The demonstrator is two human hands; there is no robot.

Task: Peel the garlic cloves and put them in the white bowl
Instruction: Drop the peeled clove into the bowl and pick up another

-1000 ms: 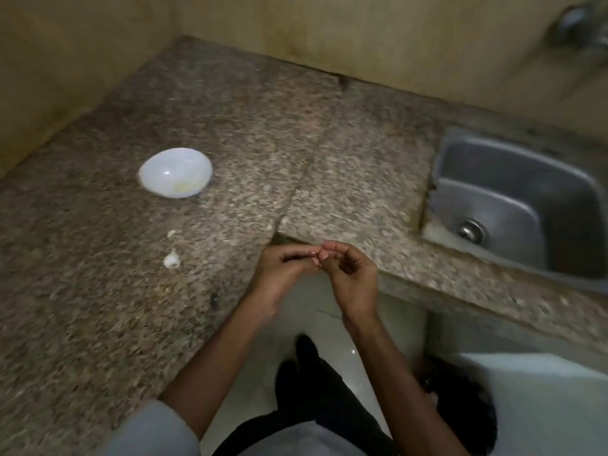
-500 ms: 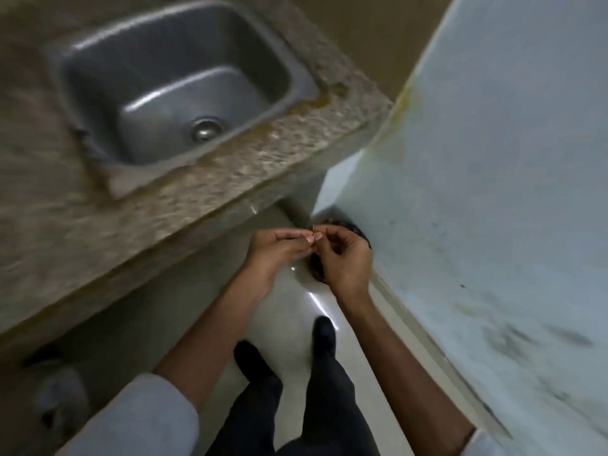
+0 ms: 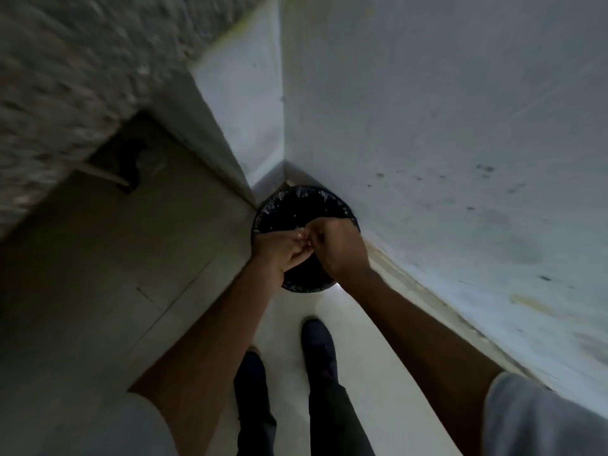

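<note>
The left grip (image 3: 279, 250) and right grip (image 3: 339, 245) meet fingertip to fingertip, fingers curled in and pinching one small pale thing between them, which I take to be the garlic clove (image 3: 303, 237). It is too small and blurred to tell which grip has the clove and which its skin, or how much skin is left on.

Both grips hang right above the open mouth of a black lined bin (image 3: 306, 190) that stands on the floor in the corner, with the right wall (image 3: 444, 126) just beside it. The person's dark shoes (image 3: 317, 337) are near, in front of the bin. The speckled desk (image 3: 65, 77) runs off to the far left. The white bowl is not in view.

The step in hand looks like stripping the skin over the bin. To do it well:

- Keep one grip firmly on the body of the clove.
- Let only the other grip pull, taking the papery skin from one end so it comes away in a strip.
- Hold the work over the middle of the bin's mouth so scraps fall inside.
- The risk is a slippery clove dropping in with the skins, so the holding pinch should not slacken.

The bare clove must then go back to the bowl.
</note>
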